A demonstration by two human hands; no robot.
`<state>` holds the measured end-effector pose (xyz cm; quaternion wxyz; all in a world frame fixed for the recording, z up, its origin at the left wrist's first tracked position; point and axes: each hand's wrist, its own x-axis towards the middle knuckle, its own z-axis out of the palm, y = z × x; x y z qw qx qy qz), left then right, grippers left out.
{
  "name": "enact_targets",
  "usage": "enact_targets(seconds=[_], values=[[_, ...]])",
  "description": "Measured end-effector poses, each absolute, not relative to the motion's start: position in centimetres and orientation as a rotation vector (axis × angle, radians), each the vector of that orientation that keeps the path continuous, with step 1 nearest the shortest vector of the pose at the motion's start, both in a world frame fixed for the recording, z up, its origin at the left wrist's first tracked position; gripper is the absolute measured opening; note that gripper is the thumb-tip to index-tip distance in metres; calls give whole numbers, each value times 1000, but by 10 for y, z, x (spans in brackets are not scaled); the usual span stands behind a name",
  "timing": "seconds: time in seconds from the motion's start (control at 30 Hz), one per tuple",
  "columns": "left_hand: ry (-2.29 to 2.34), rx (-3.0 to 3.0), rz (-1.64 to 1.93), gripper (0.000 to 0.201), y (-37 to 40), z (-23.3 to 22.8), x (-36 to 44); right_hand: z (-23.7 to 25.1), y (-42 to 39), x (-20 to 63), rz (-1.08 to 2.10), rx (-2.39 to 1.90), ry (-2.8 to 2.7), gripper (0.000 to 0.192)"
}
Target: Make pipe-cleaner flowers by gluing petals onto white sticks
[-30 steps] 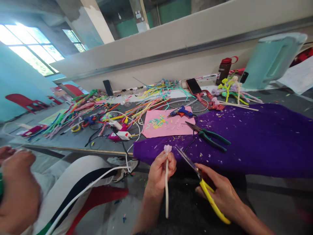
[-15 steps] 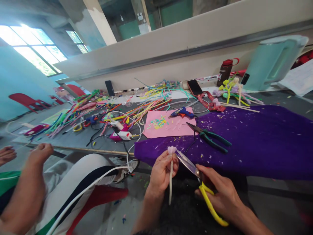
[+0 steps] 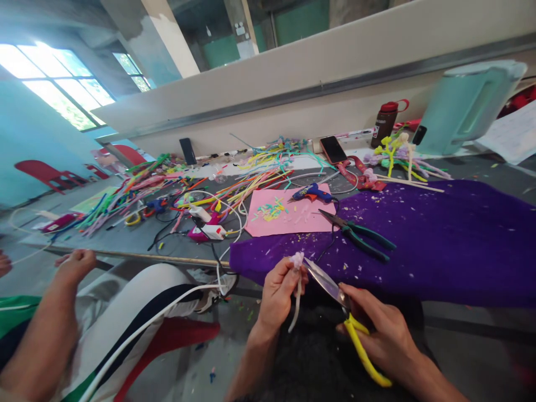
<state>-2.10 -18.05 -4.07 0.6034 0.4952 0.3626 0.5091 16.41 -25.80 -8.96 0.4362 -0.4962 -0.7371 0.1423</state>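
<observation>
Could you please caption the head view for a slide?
Left hand holding a fluffy-tipped pipe-cleaner stem, right hand pointing yellow-handled scissors toward it.

In the wearer's two hands, left hand point(image 3: 278, 290) and right hand point(image 3: 379, 321), are one chenille blossom point(image 3: 297, 259) and one pair of scissors point(image 3: 329, 285). The table bears two glue guns point(image 3: 315, 192), one pair of long-nose pliers point(image 3: 364, 240), at least two smartphones point(image 3: 334, 149), one screw-top bottle point(image 3: 385, 123), one lidded jug point(image 3: 456, 109) and chenille stems point(image 3: 251, 187) too tangled to count.

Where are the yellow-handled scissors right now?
Head view, lower right of centre: the yellow-handled scissors are in the right hand, blade tips beside the pale pink tuft in the left hand.
</observation>
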Motion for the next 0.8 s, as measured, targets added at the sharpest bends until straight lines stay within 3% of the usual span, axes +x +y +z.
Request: enact_targets(seconds=[0.4, 0.8], values=[[947, 1247, 1128, 19, -178, -35, -27, -76, -255, 177, 419, -1289, -1876, 54], [1021, 1792, 1029, 15, -177, -18, -32, -66, -254, 195, 176, -1283, -1958, 53]])
